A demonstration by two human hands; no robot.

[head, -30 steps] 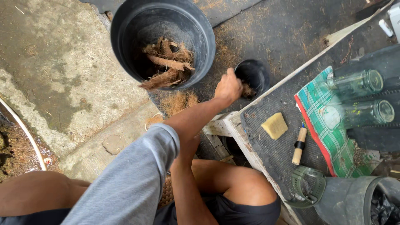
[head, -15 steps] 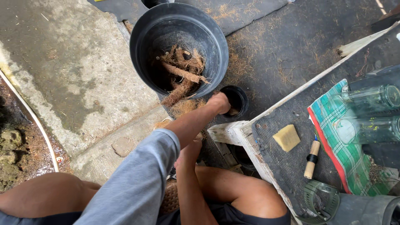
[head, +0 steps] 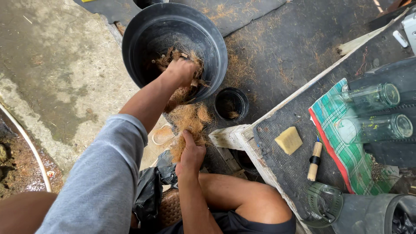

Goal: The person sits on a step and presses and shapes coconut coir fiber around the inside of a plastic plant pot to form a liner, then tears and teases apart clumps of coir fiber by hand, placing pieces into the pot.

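Head view, looking straight down. The left hand (head: pixel 182 71) reaches forward into the large round black plastic pot (head: pixel 130 56), arm stretched out from a grey sleeve (head: pixel 99 182), forearm bare. Its fingers are curled down over the brown husk pieces and coconut fibre (head: pixel 195 58) lying at the bottom of the pot; the hand is closed on that material, though how firmly cannot be told since the fingertips are buried in it.

The right hand (head: pixel 190 154) sits nearer the body, forearm rising from between the knees, wrist bent upward. Its fingers are clamped together around the lower end of a loose tuft of tan coconut fibre (head: pixel 188 119), which fans out above the fist and reaches up to the pot's near rim.

Just right of the tuft, a small round black plastic cup (head: pixel 232 104) stands on the dark floor mat (head: pixel 281 47), with a few fibres inside.

To the right, a dark-topped desk with a white painted edge (head: pixel 268 160) carries a yellow sponge block (head: pixel 289 140), a short wooden-handled tool with a black band (head: pixel 314 161), and a green checked cloth with red edging (head: pixel 333 143). Two clear glass bottles (head: pixel 372 128) lie on their sides on the cloth.

Bare concrete floor (head: pixel 52 65) at left.
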